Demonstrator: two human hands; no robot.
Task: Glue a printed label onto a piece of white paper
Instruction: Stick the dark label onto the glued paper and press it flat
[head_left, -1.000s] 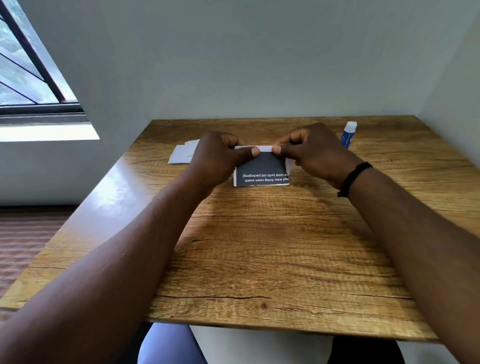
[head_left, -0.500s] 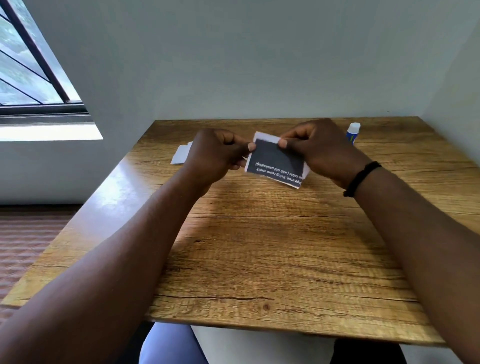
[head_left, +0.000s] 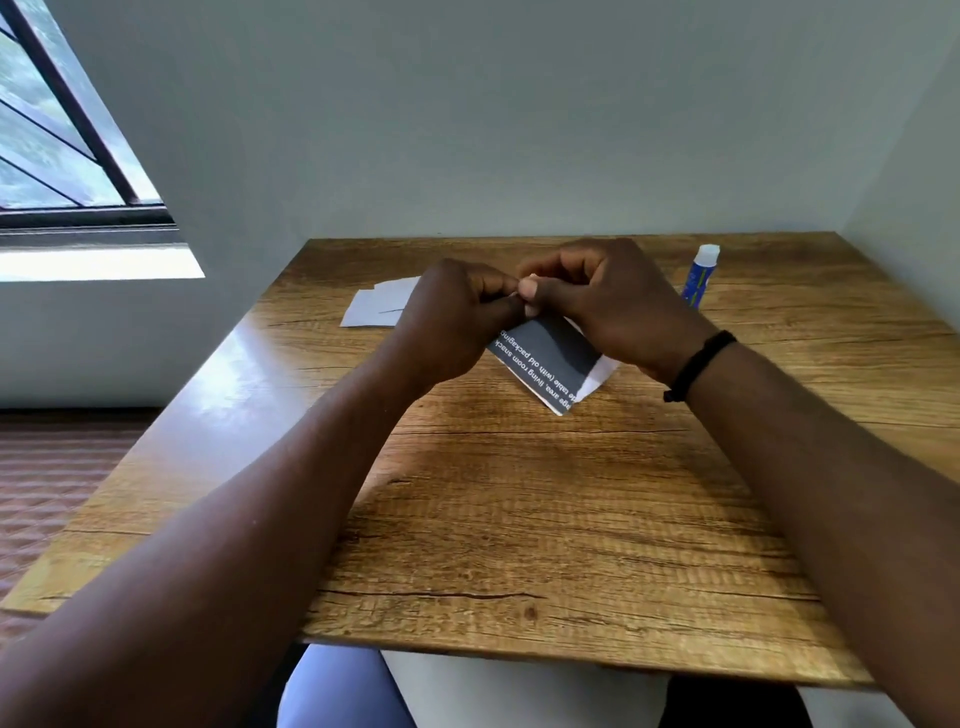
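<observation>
A dark grey printed label (head_left: 551, 353) with white text lies against a piece of white paper (head_left: 600, 376), whose corner shows at the lower right. Both hang tilted above the wooden table (head_left: 519, 519), lower corner pointing down. My left hand (head_left: 452, 322) and my right hand (head_left: 613, 306) meet at the upper corner, fingertips pinched together on it. That corner is hidden by the fingers. A blue glue stick (head_left: 700, 275) with a white cap stands at the far right of the table.
Loose white paper pieces (head_left: 376, 306) lie on the table at the far left, behind my left hand. Walls close the table at the back and right. A window is at the upper left.
The label and paper were lifted off the table and turned so one corner points down. Both hands rose and came together at the upper corner.
</observation>
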